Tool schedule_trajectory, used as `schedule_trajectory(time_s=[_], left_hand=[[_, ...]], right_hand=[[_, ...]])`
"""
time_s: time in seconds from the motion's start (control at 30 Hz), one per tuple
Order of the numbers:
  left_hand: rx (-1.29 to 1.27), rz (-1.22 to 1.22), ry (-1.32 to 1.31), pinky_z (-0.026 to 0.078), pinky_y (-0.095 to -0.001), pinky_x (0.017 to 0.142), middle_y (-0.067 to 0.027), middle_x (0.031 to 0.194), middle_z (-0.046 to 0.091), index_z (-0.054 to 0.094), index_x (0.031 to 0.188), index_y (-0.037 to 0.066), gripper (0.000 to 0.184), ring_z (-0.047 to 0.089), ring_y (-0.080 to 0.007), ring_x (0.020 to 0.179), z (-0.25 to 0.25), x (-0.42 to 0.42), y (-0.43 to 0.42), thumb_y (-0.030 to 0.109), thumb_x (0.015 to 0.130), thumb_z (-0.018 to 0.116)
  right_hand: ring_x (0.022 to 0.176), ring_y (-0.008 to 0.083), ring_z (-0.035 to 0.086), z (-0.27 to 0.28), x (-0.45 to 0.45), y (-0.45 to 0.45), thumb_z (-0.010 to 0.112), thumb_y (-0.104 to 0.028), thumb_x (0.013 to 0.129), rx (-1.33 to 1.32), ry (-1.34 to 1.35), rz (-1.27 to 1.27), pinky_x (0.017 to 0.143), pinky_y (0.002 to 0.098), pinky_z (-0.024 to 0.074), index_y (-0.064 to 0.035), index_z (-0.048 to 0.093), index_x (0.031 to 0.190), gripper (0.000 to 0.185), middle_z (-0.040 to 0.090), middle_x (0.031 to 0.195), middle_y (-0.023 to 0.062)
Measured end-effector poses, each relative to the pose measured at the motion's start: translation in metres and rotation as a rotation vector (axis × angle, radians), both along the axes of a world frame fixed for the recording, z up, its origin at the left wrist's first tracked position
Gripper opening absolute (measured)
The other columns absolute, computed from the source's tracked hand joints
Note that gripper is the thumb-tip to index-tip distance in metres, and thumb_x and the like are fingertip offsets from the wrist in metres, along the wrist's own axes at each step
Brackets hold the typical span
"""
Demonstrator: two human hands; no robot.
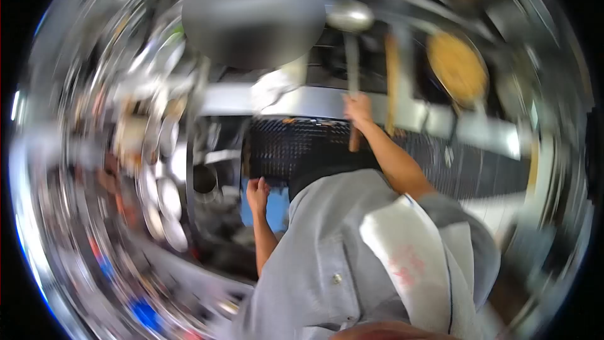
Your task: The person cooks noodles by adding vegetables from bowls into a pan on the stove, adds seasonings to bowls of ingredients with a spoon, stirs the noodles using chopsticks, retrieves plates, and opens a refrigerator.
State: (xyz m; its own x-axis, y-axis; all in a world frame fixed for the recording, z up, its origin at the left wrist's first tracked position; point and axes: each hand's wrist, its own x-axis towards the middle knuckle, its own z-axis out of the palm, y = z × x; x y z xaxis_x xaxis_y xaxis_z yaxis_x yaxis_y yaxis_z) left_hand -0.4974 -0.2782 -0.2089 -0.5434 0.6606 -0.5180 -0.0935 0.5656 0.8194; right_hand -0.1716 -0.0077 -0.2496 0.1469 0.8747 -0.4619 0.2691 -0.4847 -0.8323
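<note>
My right hand (pixel 357 108) is closed round the handle of a long ladle (pixel 352 56). Its round metal bowl points away from me, over the stove, and a wooden grip end sticks out below my fist. My left hand (pixel 257 195) hangs low on the left with its fingers curled, and no object shows in it. A large dark wok (pixel 251 19) stands beyond, to the left of the ladle. At the wok's near edge lies a white cloth (pixel 277 90). The whole view is smeared by motion.
A round pan (pixel 458 69) of yellow-brown food sits at the right, beside a long wooden stick (pixel 392 82). White bowls (pixel 168 201) are stacked on the left. A steel counter edge (pixel 327 102) runs before me, above a black grid mat (pixel 283 145).
</note>
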Motion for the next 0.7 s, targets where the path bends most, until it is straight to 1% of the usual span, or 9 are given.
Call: schedule_trajectory(time_s=[0.03, 0.07, 0.13, 0.2, 0.27, 0.33, 0.43, 0.57, 0.7], left_hand=[[-0.039, 0.076, 0.065, 0.044, -0.0254, 0.05, -0.0054, 0.069, 0.058, 0.055, 0.088, 0.001, 0.021, 0.053, -0.0108, 0.057, 0.012, 0.022, -0.01, 0.021, 0.089, 0.062], [-0.005, 0.095, 0.171, 0.045, -0.0284, 0.053, -0.0064, 0.069, 0.059, 0.056, 0.085, 0.001, 0.024, 0.054, -0.0127, 0.058, -0.003, 0.035, -0.03, 0.023, 0.087, 0.064], [-0.05, 0.258, 0.195, 0.048, -0.0337, 0.063, -0.0107, 0.071, 0.061, 0.058, 0.084, 0.0, 0.028, 0.058, -0.018, 0.067, 0.025, 0.09, -0.055, 0.027, 0.086, 0.064], [-0.092, 0.39, 0.349, 0.048, -0.0389, 0.065, -0.0168, 0.074, 0.063, 0.059, 0.085, 0.001, 0.031, 0.061, -0.0261, 0.07, 0.003, 0.154, -0.092, 0.032, 0.084, 0.063], [-0.13, 0.525, 0.295, 0.049, -0.0419, 0.068, -0.0188, 0.079, 0.065, 0.06, 0.086, 0.001, 0.031, 0.064, -0.0318, 0.077, 0.009, 0.235, -0.115, 0.031, 0.083, 0.064], [-0.189, 0.543, 0.285, 0.049, -0.0452, 0.071, -0.0215, 0.081, 0.065, 0.06, 0.082, 0.002, 0.03, 0.062, -0.0381, 0.078, 0.012, 0.318, -0.136, 0.031, 0.081, 0.065], [-0.259, 0.485, 0.265, 0.047, -0.0415, 0.075, -0.0174, 0.089, 0.061, 0.06, 0.084, 0.004, 0.029, 0.059, -0.0331, 0.089, 0.014, 0.405, -0.182, 0.033, 0.081, 0.067], [-0.185, 0.727, 0.165, 0.047, -0.0417, 0.074, -0.0171, 0.087, 0.062, 0.06, 0.087, 0.003, 0.03, 0.06, -0.0326, 0.086, 0.019, 0.504, -0.247, 0.033, 0.082, 0.066], [-0.181, 0.964, 0.109, 0.048, -0.0378, 0.072, -0.0161, 0.086, 0.063, 0.06, 0.092, 0.001, 0.032, 0.061, -0.03, 0.081, 0.015, 0.606, -0.304, 0.031, 0.084, 0.066]], right_hand=[[0.051, 0.0142, 0.056, 0.02, -0.002, -0.002, 0.068, -0.023, 0.084, 0.068, 0.099, -0.074, 0.042, 0.0299, 0.0455, -0.0009, 0.053, 0.091, 0.028, 0.057, 0.071, 0.0088], [0.066, 0.021, 0.06, -0.021, 0.005, 0.017, 0.07, -0.022, 0.08, 0.254, -0.327, 0.058, 0.056, 0.0382, 0.0508, 0.0022, 0.053, 0.099, 0.035, 0.059, 0.083, 0.0135], [0.095, 0.0399, 0.056, 0.018, 0.009, 0.021, 0.072, -0.02, 0.068, 0.622, -0.673, 0.229, 0.086, 0.0519, 0.0427, 0.0034, 0.054, 0.11, 0.05, 0.061, 0.101, 0.0239], [0.097, 0.0446, 0.054, 0.05, 0.006, 0.016, 0.073, -0.02, 0.066, 0.79, -0.809, 0.372, 0.088, 0.0511, 0.0416, -0.0015, 0.054, 0.117, 0.057, 0.06, 0.101, 0.0262], [0.097, 0.0391, 0.05, 0.073, 0.006, -0.007, 0.067, -0.006, 0.072, 0.886, -0.51, 0.53, 0.087, 0.0471, 0.0396, 0.0007, 0.049, 0.122, 0.053, 0.051, 0.109, 0.0253], [0.078, 0.0315, 0.055, 0.079, -0.001, -0.033, 0.066, -0.005, 0.073, 0.822, -0.311, 0.835, 0.076, 0.0408, 0.0455, -0.0019, 0.053, 0.117, 0.046, 0.058, 0.086, 0.0154], [0.062, 0.0295, 0.059, 0.08, -0.006, -0.108, 0.066, -0.004, 0.074, 0.832, -0.066, 1.319, 0.07, 0.0383, 0.0493, -0.0034, 0.06, 0.109, 0.036, 0.06, 0.068, 0.0104], [0.08, 0.0327, 0.063, 0.082, 0.007, -0.245, 0.065, -0.005, 0.074, 0.841, 0.146, 1.961, 0.074, 0.0395, 0.05, -0.0034, 0.061, 0.112, 0.038, 0.064, 0.084, 0.0167], [0.081, 0.0347, 0.061, 0.135, 0.038, -0.398, 0.064, -0.005, 0.076, 0.774, 0.461, 2.267, 0.073, 0.0403, 0.0493, -0.0028, 0.06, 0.112, 0.037, 0.062, 0.087, 0.0174]])
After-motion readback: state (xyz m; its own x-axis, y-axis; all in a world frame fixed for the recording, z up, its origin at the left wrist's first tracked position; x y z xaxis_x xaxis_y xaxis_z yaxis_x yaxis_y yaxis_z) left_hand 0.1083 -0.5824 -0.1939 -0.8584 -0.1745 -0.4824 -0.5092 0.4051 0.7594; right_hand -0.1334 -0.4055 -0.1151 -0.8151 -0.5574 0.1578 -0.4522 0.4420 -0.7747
